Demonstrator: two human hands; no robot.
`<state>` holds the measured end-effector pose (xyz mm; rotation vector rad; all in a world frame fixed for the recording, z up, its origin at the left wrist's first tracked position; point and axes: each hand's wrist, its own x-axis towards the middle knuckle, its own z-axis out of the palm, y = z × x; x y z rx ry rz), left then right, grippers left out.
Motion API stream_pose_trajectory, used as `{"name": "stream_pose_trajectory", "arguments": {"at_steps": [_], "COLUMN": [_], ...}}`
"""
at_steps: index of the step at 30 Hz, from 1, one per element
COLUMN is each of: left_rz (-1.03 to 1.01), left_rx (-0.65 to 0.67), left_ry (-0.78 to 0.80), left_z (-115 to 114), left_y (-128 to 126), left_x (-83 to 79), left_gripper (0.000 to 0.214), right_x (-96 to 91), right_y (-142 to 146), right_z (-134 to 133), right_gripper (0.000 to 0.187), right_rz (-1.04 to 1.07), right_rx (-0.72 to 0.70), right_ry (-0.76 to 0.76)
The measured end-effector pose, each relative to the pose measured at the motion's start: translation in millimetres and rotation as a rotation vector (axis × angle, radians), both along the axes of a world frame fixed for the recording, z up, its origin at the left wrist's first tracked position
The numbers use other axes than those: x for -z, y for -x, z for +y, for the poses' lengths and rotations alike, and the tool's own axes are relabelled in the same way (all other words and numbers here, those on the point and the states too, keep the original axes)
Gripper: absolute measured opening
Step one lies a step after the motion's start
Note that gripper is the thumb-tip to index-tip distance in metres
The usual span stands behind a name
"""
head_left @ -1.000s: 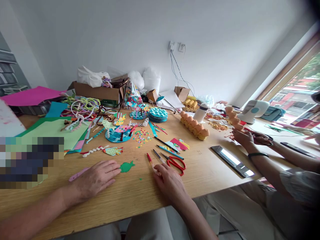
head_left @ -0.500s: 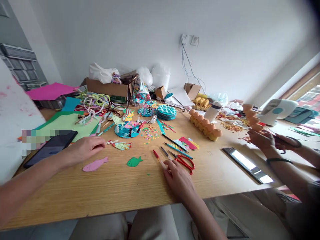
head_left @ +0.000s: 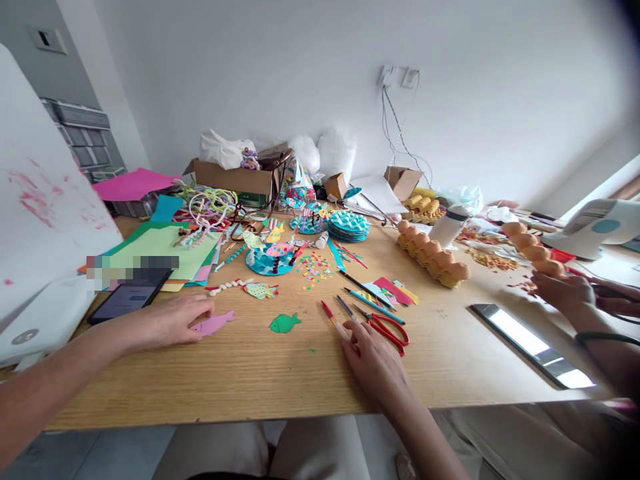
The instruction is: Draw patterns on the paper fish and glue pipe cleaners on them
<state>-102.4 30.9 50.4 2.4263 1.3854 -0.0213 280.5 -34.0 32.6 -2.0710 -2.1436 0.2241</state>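
My left hand [head_left: 173,320] lies on the wooden table [head_left: 250,380], fingers loosely spread, with its fingertips on the tail end of a pink paper fish [head_left: 217,323]. A green paper fish [head_left: 285,323] lies apart, to the right of the pink one. A dark phone [head_left: 129,297] lies just beyond my left hand. My right hand [head_left: 374,357] rests flat near the table's front edge. Its fingertips touch the near end of a red-tipped brush [head_left: 331,316]. Red-handled scissors [head_left: 391,330] lie right beside that hand.
Coloured paper sheets [head_left: 160,250], pipe cleaners [head_left: 210,203], a blue paper fish model [head_left: 270,260], confetti and a cardboard box [head_left: 235,179] fill the far table. An egg carton [head_left: 434,253] and a ruler [head_left: 530,343] lie to the right. Another person's hands [head_left: 575,293] hold a carton strip there.
My left hand left the green fish, swung left toward the phone, and now rests on the pink fish. My view turned left. My right hand stayed at the brush.
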Motion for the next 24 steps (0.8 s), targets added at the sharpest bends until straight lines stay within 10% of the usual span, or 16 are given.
{"name": "stream_pose_trajectory", "arguments": {"at_steps": [24], "left_rz": [-0.01], "left_rx": [-0.048], "left_ry": [-0.004], "left_z": [0.4], "left_y": [-0.8], "left_x": [7.4], "left_gripper": [0.013], "right_x": [0.2], "right_y": [5.5], "right_z": [3.2], "right_gripper": [0.029], "right_rz": [0.006], "right_rx": [0.091], "right_ry": [0.012]}}
